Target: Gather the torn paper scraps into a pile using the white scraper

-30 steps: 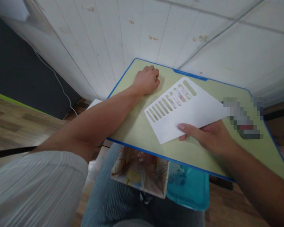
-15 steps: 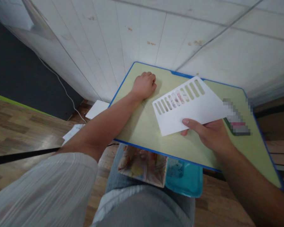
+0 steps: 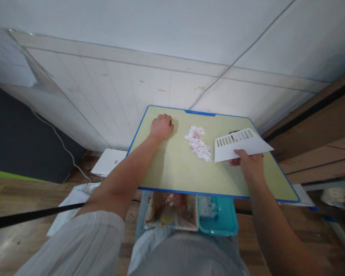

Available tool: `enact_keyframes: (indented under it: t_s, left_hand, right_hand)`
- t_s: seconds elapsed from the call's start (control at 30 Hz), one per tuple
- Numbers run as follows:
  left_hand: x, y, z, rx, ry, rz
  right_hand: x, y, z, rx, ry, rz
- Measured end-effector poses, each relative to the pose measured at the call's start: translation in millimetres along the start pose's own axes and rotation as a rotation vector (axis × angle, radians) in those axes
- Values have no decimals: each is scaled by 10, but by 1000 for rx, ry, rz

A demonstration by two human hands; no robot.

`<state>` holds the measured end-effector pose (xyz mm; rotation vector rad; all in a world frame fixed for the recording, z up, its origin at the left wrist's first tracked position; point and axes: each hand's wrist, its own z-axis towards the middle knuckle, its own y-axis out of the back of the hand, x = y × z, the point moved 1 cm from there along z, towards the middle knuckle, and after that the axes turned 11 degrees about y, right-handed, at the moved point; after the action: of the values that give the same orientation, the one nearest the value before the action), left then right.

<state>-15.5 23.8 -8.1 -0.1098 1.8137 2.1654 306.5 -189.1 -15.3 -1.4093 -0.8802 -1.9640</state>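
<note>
My left hand (image 3: pixel 162 127) rests closed on the far left of the small yellow-green table (image 3: pixel 172 168). Its fingers curl under, so whatever they may hold is hidden. A flat white sheet with a row of slots along one edge (image 3: pixel 232 151) is in my right hand (image 3: pixel 248 163), thumb on top and fingers beneath. It is tilted above the right half of the table. Between the hands lies a loose heap of small white and pinkish paper-like scraps (image 3: pixel 199 143), just left of the sheet. A dark object behind the sheet is mostly covered.
Below the near blue edge, at my lap, sit a patterned open box (image 3: pixel 172 226) with mixed contents and a turquoise tray (image 3: pixel 221 218). A white box (image 3: pixel 109 161) stands left of the table. A cable (image 3: pixel 247 50) runs down the panelled wall (image 3: pixel 103 88) behind.
The slotted sheet has moved right in my right hand, off the heap of scraps, which is now uncovered. My left hand stays closed at its spot. The camera view has shifted.
</note>
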Motion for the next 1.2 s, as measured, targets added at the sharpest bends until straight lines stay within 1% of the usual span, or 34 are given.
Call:
enact_keyframes:
  t_s: [0.07,0.17,0.3,0.4,0.53,0.67,0.77,0.9,0.97,1.07,1.2]
  left_hand:
    - [5,0,10,-2,7,2]
    - [27,-19,29,-6,13,-20]
    - [77,-41,64,-9,37,-95]
    - [107,-41,100,-7,62,-134]
    - [126,-30,139,7,64,-149]
    - [142,-30,152,15,60,-155]
    - [150,-39,148,15,51,-155]
    - [151,-51,137,16,44,-161]
    - [150,-54,133,10,50,-170]
    - [147,-56,130,4,64,-186]
    - [149,-56,137,6,62,-205]
  right_hand:
    - [-6,-57,59,42,-19,-35]
    - [5,-201,54,107,-14,-56]
    - [82,-370,9,192,21,-81]
    - [189,-430,77,243,59,-103]
    - [337,-513,303,258,100,-151]
    - [398,-712,584,261,112,-230]
    - [423,-857,852,225,113,-326]
    - [472,-924,1229,173,83,-470]
    - [472,-931,1329,173,72,-509]
    - [412,-957,1295,187,94,-518]
    - [288,-1023,1057,245,141,-447]
